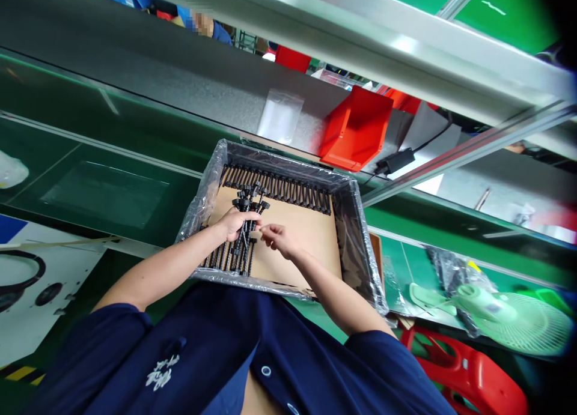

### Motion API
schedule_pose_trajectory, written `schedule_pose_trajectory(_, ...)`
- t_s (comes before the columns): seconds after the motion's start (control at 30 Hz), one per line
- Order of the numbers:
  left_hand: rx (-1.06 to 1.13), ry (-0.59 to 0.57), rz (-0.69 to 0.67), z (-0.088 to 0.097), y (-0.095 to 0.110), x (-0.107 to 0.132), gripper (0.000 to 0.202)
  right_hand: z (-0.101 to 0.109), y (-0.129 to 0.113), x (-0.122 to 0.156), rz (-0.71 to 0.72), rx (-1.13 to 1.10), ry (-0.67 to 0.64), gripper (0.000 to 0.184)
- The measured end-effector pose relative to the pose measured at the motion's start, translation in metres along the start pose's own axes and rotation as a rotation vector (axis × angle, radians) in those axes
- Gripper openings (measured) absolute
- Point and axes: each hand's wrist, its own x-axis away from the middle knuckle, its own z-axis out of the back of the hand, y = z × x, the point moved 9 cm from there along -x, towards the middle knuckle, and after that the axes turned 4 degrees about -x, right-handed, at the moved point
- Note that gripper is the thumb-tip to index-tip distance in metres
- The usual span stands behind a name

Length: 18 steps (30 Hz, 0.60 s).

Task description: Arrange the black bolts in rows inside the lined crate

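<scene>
A shallow box (pixel 356 235) lined with clear plastic rests against my lap, with a brown cardboard sheet (pixel 306 235) inside. A row of black rod-shaped parts (pixel 288 190) lies along its far edge. My left hand (pixel 233 223) is closed round a bundle of the same black rods (pixel 246 223), their heads pointing away from me. My right hand (pixel 278 238) sits just right of the bundle, fingers pinched at one of its rods. More rods (pixel 225 259) lie in the box under my left wrist.
A red bin (pixel 356 130) and a clear plastic bag (pixel 280 116) sit on the grey belt beyond the box. A black power adapter (pixel 394 161) lies to the right. A green fan (pixel 505 316) in plastic and a red stool (pixel 469 373) are at lower right. Another person shows at top.
</scene>
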Motion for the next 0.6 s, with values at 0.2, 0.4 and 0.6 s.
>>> schedule_pose_trajectory(0.2,-0.002,-0.097,-0.031,-0.017,0.002,0.007,0.026,-0.005,-0.042,0.003,0.206,-0.283,0.064,0.043)
schedule_pose_trajectory(0.4,-0.031,-0.083,-0.008,-0.018,-0.003,0.007,0.024,-0.012,-0.031,-0.003,0.135,-0.452,0.039,0.046)
schedule_pose_trajectory(0.6,-0.053,-0.013,-0.035,-0.012,-0.002,0.004,0.021,0.004,-0.034,-0.007,0.186,-0.492,0.117,0.047)
